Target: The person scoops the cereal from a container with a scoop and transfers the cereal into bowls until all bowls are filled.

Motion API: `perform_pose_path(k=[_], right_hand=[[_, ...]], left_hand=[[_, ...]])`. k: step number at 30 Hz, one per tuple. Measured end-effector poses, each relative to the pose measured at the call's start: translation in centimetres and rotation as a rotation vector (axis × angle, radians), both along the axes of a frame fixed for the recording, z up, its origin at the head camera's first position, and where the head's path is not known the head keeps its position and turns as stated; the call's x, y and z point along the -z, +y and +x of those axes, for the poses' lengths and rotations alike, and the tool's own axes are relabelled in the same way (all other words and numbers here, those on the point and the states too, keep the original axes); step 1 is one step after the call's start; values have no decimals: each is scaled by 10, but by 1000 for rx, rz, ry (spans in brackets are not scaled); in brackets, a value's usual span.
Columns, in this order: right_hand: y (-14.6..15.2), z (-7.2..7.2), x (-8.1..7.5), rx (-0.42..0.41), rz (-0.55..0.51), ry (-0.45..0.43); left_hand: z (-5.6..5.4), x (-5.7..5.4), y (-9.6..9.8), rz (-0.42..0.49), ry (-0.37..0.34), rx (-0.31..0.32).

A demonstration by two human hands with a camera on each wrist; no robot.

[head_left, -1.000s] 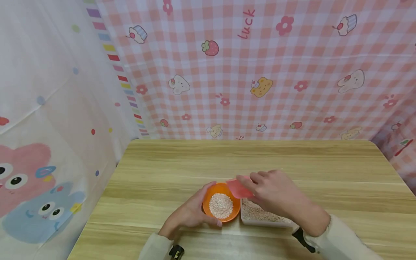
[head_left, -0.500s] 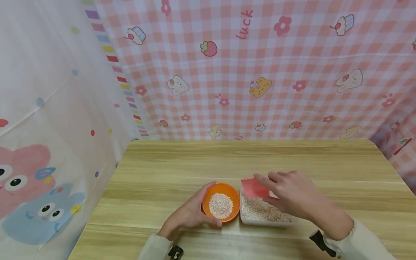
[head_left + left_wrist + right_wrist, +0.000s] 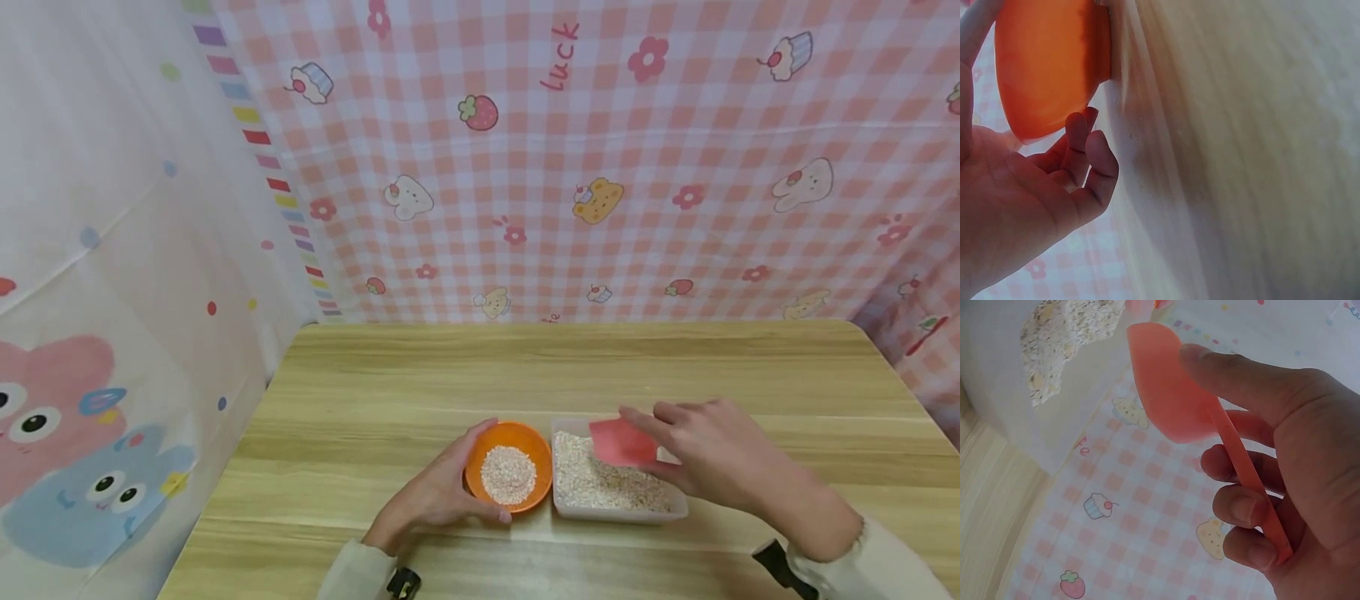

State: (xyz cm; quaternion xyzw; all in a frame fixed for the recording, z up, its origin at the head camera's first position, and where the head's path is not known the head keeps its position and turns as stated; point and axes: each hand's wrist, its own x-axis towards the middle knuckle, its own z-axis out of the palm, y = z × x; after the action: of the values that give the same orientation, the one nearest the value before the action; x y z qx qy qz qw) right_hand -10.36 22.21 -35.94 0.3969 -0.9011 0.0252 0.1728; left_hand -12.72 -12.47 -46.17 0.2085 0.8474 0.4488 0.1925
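Observation:
My left hand [image 3: 442, 487] holds an orange bowl [image 3: 536, 450] by its left side, thumb at the near rim and a finger at the far rim. In the left wrist view the bowl's smooth outer wall [image 3: 1047, 62] lies between thumb and fingers. A mound of pale flakes that look like oats [image 3: 508, 475] sits in the bowl. My right hand [image 3: 712, 446] grips a pink scoop [image 3: 621, 442] above a container of the same sort of flakes. In the right wrist view the fingers [image 3: 1241, 506] curl round the scoop's handle [image 3: 1244, 472], with the thumb on its head.
A translucent rectangular container [image 3: 622, 515] stands just right of the bowl, with flakes [image 3: 588, 479] inside. Both rest on a wood-grain table [image 3: 420, 375]. A pink checked cloth [image 3: 525, 167] hangs behind, and a white printed cloth [image 3: 150, 250] at the left.
The right hand has moved right with the scoop, from the bowl's rim to over the container. More of the flakes there now show. The left hand and bowl have stayed put.

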Motion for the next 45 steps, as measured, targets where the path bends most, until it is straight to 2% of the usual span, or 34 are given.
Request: perform_pose_path(k=[12,16,20,22,26,29,32,36,41,45], right_hand=[[14,4,5,64,80,-131],[15,5,5,92,102,-181],[13,6,5,126,137,-243],[11,6,5,138,155,-267],[8,7,6,152,180,-294],[7,8,7,161,191,-306],[7,8,9,175,194,-323],[6,7,12,192,187,-357],[5,7,16,202,174,-384],[4,7,18,215,165,-417]], left_hand=[[0,4,1,-4,19,2],[0,2,1,-9,5,1],[0,-2,1,-50,7,-10],[1,-6,2,-83,36,-33],[4,-19,9,-138,154,-124],[8,-29,19,-125,233,-194],[12,-37,29,-64,266,-222],[15,-42,44,-27,269,-201],[16,-44,61,-89,243,-137],[16,-44,71,-128,195,-81]])
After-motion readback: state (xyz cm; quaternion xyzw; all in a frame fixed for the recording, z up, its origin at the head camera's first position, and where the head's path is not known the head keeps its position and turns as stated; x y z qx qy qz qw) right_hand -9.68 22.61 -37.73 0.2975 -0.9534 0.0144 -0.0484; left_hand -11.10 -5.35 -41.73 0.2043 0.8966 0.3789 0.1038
